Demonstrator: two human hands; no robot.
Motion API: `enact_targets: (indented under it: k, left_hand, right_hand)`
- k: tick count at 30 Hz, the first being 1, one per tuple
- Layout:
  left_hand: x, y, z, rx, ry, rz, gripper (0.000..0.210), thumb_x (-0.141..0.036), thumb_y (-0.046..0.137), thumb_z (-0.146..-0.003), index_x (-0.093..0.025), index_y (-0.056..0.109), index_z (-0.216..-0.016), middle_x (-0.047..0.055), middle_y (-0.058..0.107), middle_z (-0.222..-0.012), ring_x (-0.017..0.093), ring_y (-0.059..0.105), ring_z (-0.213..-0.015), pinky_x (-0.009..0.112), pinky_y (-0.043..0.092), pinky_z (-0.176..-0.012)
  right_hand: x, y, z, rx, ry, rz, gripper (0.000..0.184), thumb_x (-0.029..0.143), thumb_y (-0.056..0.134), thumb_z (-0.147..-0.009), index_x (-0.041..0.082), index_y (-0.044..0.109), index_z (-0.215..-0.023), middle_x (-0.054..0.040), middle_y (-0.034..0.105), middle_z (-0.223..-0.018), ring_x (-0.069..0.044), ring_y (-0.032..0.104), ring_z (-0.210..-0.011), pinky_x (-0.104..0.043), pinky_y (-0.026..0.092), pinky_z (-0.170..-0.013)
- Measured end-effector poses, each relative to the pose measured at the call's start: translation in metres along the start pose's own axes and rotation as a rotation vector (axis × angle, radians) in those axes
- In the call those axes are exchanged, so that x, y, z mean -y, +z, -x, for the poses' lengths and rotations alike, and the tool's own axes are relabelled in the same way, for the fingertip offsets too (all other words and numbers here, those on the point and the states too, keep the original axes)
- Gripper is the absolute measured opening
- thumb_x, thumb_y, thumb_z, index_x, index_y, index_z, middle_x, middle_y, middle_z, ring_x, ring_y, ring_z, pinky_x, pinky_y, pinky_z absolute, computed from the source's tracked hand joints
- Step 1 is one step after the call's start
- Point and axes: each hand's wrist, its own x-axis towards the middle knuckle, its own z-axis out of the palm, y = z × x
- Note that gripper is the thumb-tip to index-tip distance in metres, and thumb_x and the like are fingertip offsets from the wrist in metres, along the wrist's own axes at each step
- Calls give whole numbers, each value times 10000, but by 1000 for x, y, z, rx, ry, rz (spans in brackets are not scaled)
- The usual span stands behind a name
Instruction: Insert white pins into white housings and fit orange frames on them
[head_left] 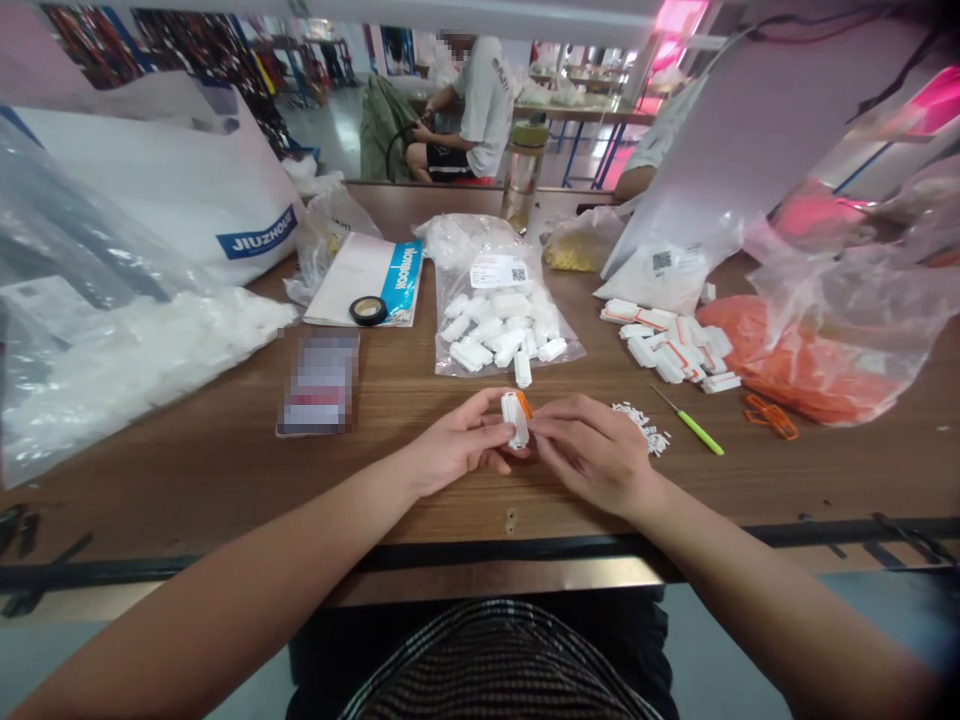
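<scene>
My left hand (461, 442) grips a small white plastic housing (512, 422) between thumb and fingers, just above the table. Along the housing's right side runs an orange plastic frame (523, 404). The fingertips of my right hand (596, 452) are pinched together against this frame, partly hiding it. Behind my hands another white housing (523, 370) lies at the mouth of a clear bag (480, 275) full of similar housings. Small white parts (646, 430) lie in a pile beside my right hand, near a green-handled pick (700, 433).
Loose orange frames (771, 416) and a bag of orange parts (795, 355) lie to the right, by a heap of white-and-orange pieces (675, 345). On the left are a phone (319, 385), black tape (368, 310) on a booklet (337, 290), and a large bag (150, 370). A bottle (523, 175) stands behind.
</scene>
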Motion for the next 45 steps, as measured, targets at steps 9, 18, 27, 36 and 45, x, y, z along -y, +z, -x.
enact_targets:
  k: [9,18,27,36,45]
  left_hand:
    - [2,1,0,-8,18,2,481,-221,713,-855,-219,493,-1283,48,653,-975,154,661,-873,239,536,-673]
    - [6,7,1,-47,101,-190,454,-261,699,-861,-222,487,-1260,50,632,-987,169,621,-903,258,530,-671]
    - [11,9,4,-163,191,-470,431,-239,631,-895,-240,474,-1297,65,623,-1047,162,606,-875,260,546,-652]
    - [13,6,5,-172,237,-552,427,-239,629,-901,-271,492,-1304,44,629,-1005,164,626,-853,270,542,-660]
    - [13,5,4,-165,263,-594,424,-275,643,-900,-255,490,-1294,54,648,-1023,165,627,-859,276,539,-668]
  right_hand:
    - [2,0,1,46,-35,-30,308,52,665,-792,184,647,-1070,-90,690,-1037,-179,655,-881,-329,568,-728]
    - [11,4,-13,-80,354,-284,103,150,686,-829,243,683,-873,-1,702,-783,-143,619,-714,-329,517,-673]
    - [13,19,-2,-75,628,-369,241,179,682,-803,238,659,-1036,13,659,-795,-108,596,-629,-271,483,-561]
    - [17,17,-5,-82,679,-478,323,156,677,-779,224,603,-1086,19,647,-774,-123,618,-675,-276,503,-610]
    - [16,17,-5,-95,722,-530,246,177,670,-808,225,648,-1048,20,666,-770,-111,617,-650,-260,487,-585]
